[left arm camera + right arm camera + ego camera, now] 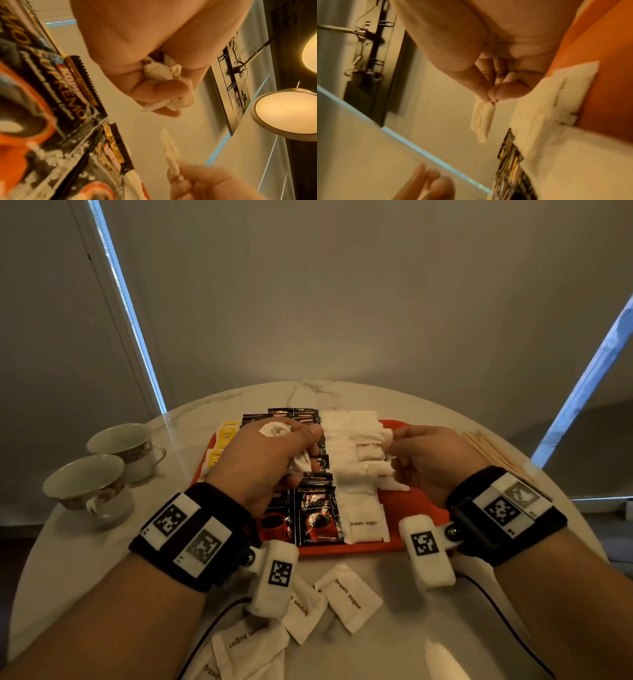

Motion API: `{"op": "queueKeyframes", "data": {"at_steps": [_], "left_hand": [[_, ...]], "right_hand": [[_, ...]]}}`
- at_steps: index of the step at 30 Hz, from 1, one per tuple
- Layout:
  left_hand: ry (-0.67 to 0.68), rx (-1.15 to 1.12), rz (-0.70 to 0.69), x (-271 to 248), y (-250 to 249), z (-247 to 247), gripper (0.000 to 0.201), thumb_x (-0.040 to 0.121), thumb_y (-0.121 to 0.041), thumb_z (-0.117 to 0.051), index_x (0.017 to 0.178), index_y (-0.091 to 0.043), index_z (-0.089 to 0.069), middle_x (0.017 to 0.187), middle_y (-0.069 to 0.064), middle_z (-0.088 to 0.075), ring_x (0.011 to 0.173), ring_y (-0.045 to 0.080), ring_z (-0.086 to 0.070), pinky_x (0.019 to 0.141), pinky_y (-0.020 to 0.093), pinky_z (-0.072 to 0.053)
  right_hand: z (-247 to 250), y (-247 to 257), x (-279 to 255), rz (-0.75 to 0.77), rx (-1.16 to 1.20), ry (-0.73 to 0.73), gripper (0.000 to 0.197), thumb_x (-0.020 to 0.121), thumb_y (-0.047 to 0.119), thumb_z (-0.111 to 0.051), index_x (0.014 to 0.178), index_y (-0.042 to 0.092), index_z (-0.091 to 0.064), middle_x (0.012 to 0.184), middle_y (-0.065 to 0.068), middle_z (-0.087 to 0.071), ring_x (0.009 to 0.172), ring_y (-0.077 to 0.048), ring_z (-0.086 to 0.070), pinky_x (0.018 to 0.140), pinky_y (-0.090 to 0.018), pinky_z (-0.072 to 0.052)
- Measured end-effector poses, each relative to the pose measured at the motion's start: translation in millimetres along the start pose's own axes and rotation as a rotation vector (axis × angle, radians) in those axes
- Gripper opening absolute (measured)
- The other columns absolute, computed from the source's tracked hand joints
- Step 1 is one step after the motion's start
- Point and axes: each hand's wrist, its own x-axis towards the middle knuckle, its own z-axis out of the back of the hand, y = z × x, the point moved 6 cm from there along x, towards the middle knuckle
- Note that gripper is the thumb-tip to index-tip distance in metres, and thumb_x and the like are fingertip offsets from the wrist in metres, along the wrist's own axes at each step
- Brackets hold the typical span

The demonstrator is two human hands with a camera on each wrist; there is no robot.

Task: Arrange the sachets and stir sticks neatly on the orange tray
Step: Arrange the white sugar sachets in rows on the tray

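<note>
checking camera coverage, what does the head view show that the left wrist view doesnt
Only the head view shows the two white china teacups, the pale wooden stir sticks, the yellow sachets and loose white brown sugar sachets on the round marble table. Only the left wrist view shows round ceiling lamps. Both show the left hand gripping crumpled white sachets above the black coffee sachets.

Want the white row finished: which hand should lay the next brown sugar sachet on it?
Right. The right hand already pinches one sachet beside the white row; the left hand just clutches a bunch.
</note>
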Motion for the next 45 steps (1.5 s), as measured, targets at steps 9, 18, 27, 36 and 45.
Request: {"op": "queueKeyframes", "data": {"at_steps": [9, 18, 27, 36, 45], "left_hand": [[-0.020, 0.004, 0.001, 2.7, -1.1, 5.7, 0.010, 0.093, -0.019, -0.076, 0.093, -0.012, -0.069, 0.076, 0.002, -0.070, 0.065, 0.015, -0.070, 0.040, 0.021, -0.042], [-0.033, 0.001, 0.026, 2.8, -1.5, 7.3, 0.010, 0.092, -0.019, -0.076, 0.095, -0.012, -0.070, 0.079, 0.004, -0.070, 0.066, 0.015, -0.071, 0.042, 0.022, -0.045], [0.024, -0.010, 0.114, 3.1, 7.2, 0.4, 0.014, 0.090, -0.002, -0.068, 0.088, -0.015, -0.069, 0.084, 0.005, -0.067, 0.069, 0.016, -0.068, 0.045, 0.024, -0.049], [0.126, -0.211, 0.197, -7.8, 6.5, -16.1, 0.031, 0.090, 0.015, -0.040, 0.100, -0.006, -0.060, 0.097, 0.017, -0.069, 0.084, 0.032, -0.078, 0.061, 0.034, -0.064], [0.159, -0.248, 0.191, -6.9, 10.7, -18.8, 0.030, 0.098, -0.011, -0.064, 0.127, -0.004, -0.062, 0.115, 0.022, -0.074, 0.090, 0.029, -0.075, 0.070, 0.035, -0.064]], "right_hand": [[37.5, -38.8, 7.7, -0.314, -0.154, -0.155, 0.033, 0.089, -0.006, -0.064, 0.121, -0.002, -0.058, 0.083, -0.013, -0.062, 0.064, -0.019, -0.055, 0.058, -0.028, -0.048], [35.6, -38.1, 8.9, -0.255, -0.284, -0.122, 0.016, 0.092, -0.001, -0.065, 0.108, -0.001, -0.066, 0.079, -0.014, -0.067, 0.069, -0.024, -0.063, 0.084, -0.039, -0.055], [35.1, -28.7, 12.2, -0.087, -0.237, -0.154, 0.011, 0.092, 0.010, -0.066, 0.104, 0.008, -0.065, 0.084, -0.014, -0.066, 0.070, -0.026, -0.062, 0.081, -0.050, -0.059], [8.7, -14.0, 8.5, 0.030, -0.235, 0.063, 0.007, 0.097, 0.008, -0.063, 0.101, 0.006, -0.069, 0.098, -0.016, -0.070, 0.081, -0.023, -0.066, 0.081, -0.040, -0.059], [-51.3, 32.9, -22.0, 0.499, -0.549, 0.378, 0.025, 0.076, 0.030, -0.089, 0.097, 0.032, -0.075, 0.092, 0.006, -0.073, 0.069, 0.001, -0.062, 0.063, -0.014, -0.049]]}}
